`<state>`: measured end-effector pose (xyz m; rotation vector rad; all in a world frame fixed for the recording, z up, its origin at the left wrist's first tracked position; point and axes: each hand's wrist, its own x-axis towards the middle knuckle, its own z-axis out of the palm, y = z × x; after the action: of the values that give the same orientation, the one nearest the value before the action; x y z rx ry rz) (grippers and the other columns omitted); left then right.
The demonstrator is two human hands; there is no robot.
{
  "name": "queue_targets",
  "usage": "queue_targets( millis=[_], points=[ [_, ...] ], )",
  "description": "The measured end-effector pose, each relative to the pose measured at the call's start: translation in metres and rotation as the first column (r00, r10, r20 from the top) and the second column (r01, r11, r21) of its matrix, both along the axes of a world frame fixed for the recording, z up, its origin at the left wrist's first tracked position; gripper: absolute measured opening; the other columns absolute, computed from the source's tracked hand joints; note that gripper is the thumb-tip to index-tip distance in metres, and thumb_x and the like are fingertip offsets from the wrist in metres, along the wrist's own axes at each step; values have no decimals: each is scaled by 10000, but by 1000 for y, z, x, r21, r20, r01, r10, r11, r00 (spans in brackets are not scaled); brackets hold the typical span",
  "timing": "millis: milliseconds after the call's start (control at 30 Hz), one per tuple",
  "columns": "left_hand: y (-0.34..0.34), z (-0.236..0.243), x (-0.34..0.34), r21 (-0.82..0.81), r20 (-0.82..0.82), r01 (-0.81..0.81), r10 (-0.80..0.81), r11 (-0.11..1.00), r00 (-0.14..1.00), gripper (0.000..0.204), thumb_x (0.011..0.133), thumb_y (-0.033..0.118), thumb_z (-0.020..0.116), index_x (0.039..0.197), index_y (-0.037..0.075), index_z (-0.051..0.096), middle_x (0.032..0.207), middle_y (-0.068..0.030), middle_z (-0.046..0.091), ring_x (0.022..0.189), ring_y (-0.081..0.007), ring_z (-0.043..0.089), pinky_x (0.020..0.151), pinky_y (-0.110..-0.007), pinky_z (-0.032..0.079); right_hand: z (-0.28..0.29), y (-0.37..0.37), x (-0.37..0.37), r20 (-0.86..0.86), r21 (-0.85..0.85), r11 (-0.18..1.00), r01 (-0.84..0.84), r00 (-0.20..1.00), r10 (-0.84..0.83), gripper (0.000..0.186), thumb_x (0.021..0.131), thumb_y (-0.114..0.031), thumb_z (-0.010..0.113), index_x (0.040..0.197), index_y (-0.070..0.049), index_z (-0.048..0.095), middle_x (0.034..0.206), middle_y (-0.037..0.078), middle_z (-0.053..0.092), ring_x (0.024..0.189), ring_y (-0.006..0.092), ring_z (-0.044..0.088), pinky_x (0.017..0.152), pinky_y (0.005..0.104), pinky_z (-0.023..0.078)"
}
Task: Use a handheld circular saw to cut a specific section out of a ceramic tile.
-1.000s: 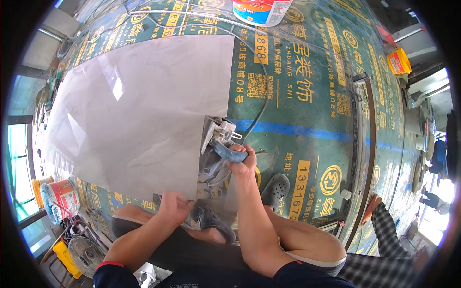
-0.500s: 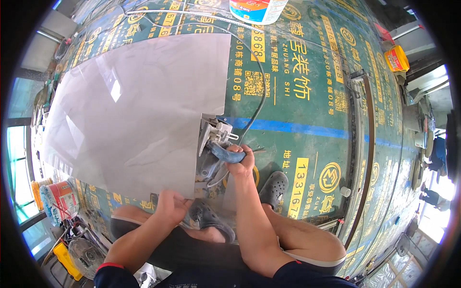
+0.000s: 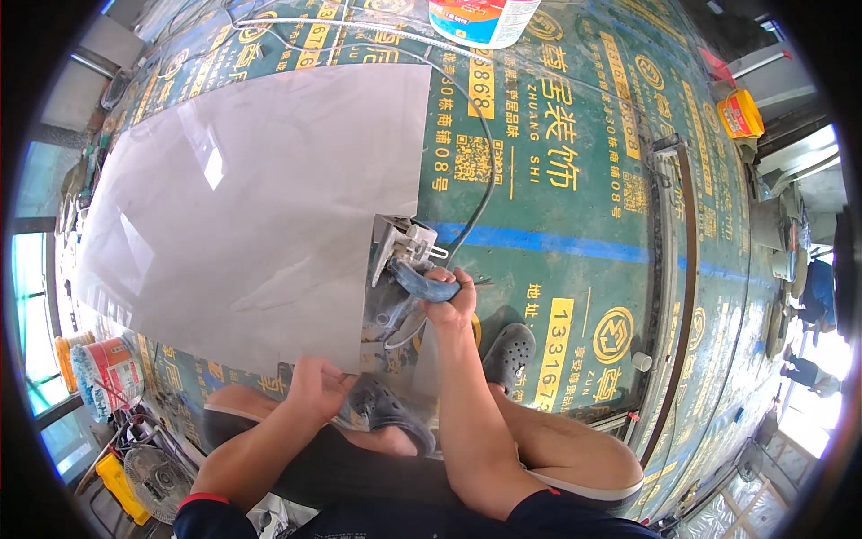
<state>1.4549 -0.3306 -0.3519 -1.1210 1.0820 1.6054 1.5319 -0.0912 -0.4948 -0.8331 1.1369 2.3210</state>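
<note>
A large glossy grey tile (image 3: pixel 242 225) lies in front of me, a notch cut from its right side. In that notch a hand-held power cutter (image 3: pixel 404 238) sits against the cut edge, its cord trailing over the floor. My right hand (image 3: pixel 449 301) is closed round the cutter's blue-grey handle (image 3: pixel 420 278). My left hand (image 3: pixel 319 382) grips the tile's near edge with curled fingers, partly out of sight. My feet, in grey clogs (image 3: pixel 507 355), rest either side of a pale dusty haze below the cutter.
Green printed floor covering (image 3: pixel 575 216) surrounds the tile. A white bucket (image 3: pixel 480 22) stands beyond it, a yellow bucket (image 3: pixel 739 115) at right. A long rail (image 3: pixel 684 225) lies along my right. At lower left are more buckets (image 3: pixel 112 377) and a fan (image 3: pixel 153 481).
The co-worker's hand and checked sleeve at lower right have left the view. The tile, cutter and both my hands appear slightly shifted left; my grips look the same.
</note>
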Motion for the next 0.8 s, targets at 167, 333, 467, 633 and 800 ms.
queue_targets(
  millis=[167,333,467,633,800],
  points=[
    [4,3,1,9,-1,4,-4,1000,1000,581,687,-56,419,1263,-44,494,1303,-181,576,1258,-390,539,1066,-518,465,0,0,-1,-38,3,1000,16,999,-16,237,846,-217,540,711,-90,391,694,51,454,674,212,492,700,376,479],
    [-1,-1,1,25,6,15,-15,1000,1000,579,690,-52,424,1265,-46,492,1311,-183,573,1261,-394,536,1064,-523,462,0,1,-4,-20,6,1000,5,1000,-5,227,843,-212,543,721,-88,397,701,49,451,672,210,490,687,367,478],
    [-2,-2,1,22,-16,29,-29,999,999,587,689,-49,425,1274,-49,482,1317,-187,567,1266,-401,530,1068,-530,458,1,1,-3,-42,7,1000,-2,999,2,223,837,-211,547,727,-86,400,704,50,453,663,208,487,677,361,478],
    [4,2,0,34,-10,29,-29,999,1000,593,686,-48,422,1277,-55,474,1321,-195,561,1264,-408,529,1076,-535,452,-2,4,-2,-34,5,1000,-14,999,14,227,839,-216,546,723,-85,400,690,46,450,653,211,487,673,362,477],
    [-1,-3,0,58,-7,3,-3,998,1000,582,692,-48,420,1272,-63,474,1316,-203,561,1254,-409,536,1077,-535,450,7,0,-2,38,79,995,-66,997,63,233,856,-220,529,716,-86,400,677,46,448,652,213,489,673,364,478]
  ],
)
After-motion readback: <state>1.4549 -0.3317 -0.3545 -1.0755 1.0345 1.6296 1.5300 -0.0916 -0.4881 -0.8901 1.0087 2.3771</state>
